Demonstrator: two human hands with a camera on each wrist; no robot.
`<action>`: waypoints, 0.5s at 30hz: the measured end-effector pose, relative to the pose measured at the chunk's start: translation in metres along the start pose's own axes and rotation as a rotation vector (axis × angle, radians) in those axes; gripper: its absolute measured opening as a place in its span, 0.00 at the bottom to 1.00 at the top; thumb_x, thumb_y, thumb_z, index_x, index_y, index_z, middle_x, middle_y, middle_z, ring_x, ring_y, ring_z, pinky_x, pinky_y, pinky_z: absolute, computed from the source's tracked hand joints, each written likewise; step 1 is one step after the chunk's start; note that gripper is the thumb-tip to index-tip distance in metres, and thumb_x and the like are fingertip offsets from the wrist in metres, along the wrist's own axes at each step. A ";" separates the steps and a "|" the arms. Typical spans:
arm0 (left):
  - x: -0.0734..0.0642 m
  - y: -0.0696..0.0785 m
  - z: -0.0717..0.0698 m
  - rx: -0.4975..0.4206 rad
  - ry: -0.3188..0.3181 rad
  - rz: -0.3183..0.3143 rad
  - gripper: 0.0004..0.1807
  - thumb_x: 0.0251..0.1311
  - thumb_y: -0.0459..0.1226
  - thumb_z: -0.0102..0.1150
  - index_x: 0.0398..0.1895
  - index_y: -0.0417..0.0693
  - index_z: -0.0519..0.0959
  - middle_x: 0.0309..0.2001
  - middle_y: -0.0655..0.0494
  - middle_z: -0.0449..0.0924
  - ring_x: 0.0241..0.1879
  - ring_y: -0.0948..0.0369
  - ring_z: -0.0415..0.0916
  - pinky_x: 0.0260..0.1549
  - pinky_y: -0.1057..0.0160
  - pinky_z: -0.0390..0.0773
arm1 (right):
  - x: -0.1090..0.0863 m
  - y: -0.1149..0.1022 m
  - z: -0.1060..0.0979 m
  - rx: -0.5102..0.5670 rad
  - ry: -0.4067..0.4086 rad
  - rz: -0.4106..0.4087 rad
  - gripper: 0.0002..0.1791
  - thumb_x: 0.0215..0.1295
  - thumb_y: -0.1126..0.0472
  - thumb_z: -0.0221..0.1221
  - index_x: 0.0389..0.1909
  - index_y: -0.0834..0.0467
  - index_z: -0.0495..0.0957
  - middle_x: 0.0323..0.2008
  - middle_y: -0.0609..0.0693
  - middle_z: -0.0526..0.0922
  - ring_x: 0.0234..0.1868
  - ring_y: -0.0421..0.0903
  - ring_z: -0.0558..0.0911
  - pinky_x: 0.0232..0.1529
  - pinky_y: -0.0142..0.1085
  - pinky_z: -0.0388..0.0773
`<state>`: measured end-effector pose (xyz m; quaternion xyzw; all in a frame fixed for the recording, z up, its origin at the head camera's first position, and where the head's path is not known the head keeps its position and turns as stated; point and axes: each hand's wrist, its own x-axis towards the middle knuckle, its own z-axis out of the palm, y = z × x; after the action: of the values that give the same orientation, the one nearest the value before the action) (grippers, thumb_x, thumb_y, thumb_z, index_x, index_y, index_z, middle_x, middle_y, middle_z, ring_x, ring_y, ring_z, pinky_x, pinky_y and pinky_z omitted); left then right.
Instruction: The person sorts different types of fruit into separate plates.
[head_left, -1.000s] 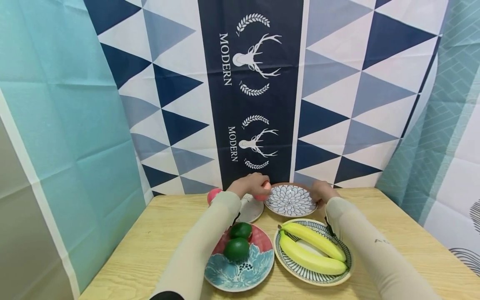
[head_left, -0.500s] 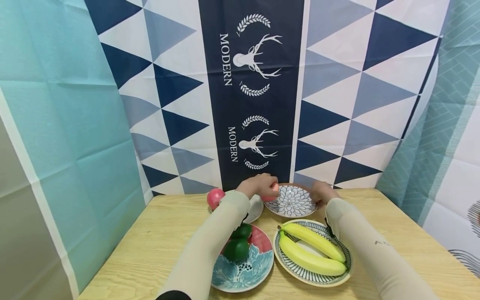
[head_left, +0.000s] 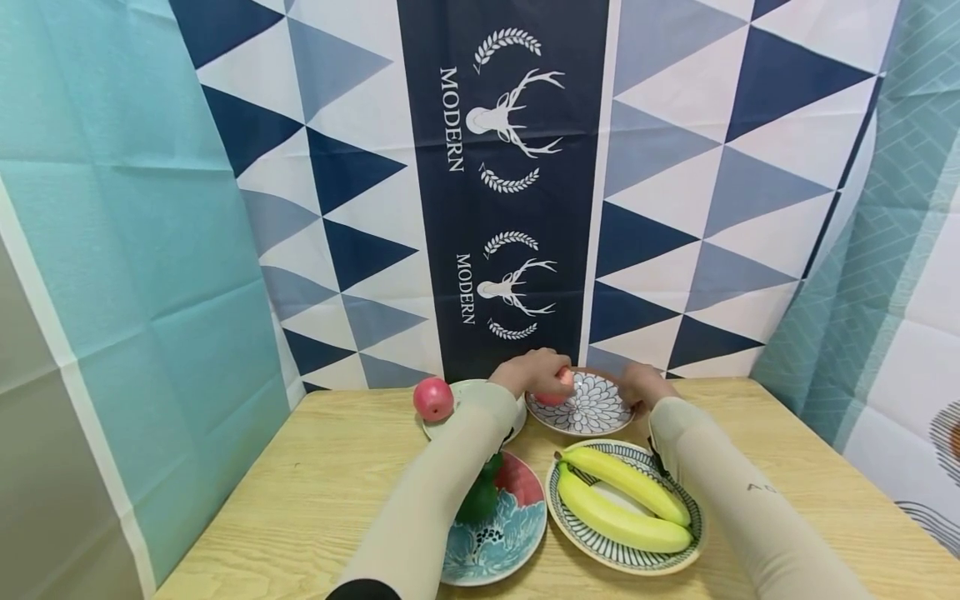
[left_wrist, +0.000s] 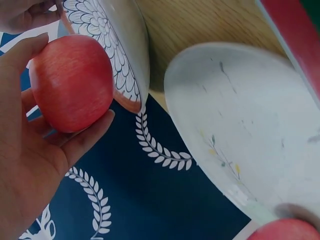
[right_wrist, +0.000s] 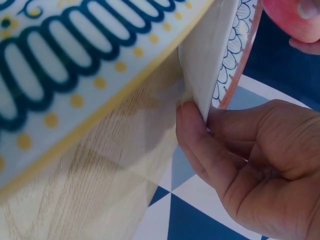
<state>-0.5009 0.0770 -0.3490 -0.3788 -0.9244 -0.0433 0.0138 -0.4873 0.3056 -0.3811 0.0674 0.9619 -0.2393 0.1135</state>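
My left hand (head_left: 542, 371) grips a red apple (left_wrist: 72, 82) above the left part of a petal-patterned plate (head_left: 596, 408). In the left wrist view the thumb and fingers curl round the apple's sides. My right hand (right_wrist: 270, 160) pinches the right rim of that same plate between thumb and fingers. A second red apple (head_left: 433, 399) sits at the left side of a white plate (left_wrist: 240, 125) with a faint sprig pattern. The left forearm hides part of this white plate.
Nearer the front, a red and teal floral plate (head_left: 502, 546) holds green fruit (head_left: 478, 502), partly behind the left sleeve. Beside it a striped-rim plate (head_left: 566, 518) carries two bananas (head_left: 622, 512). A patterned cloth (head_left: 517, 208) hangs behind the wooden table (head_left: 255, 492).
My left hand has carried the apple to the right, from beside the white plate to over the petal-patterned plate. The right hand stays at the rim.
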 end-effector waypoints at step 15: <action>0.018 0.004 0.021 -0.004 0.016 -0.008 0.27 0.67 0.57 0.64 0.62 0.55 0.81 0.53 0.57 0.79 0.51 0.61 0.73 0.49 0.64 0.76 | -0.013 0.001 -0.001 0.104 0.031 -0.027 0.02 0.62 0.81 0.56 0.33 0.75 0.72 0.30 0.65 0.78 0.21 0.48 0.87 0.30 0.37 0.87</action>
<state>-0.5102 0.0944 -0.3685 -0.3746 -0.9257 -0.0481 0.0202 -0.4746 0.3057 -0.3772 0.0637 0.9507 -0.2892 0.0917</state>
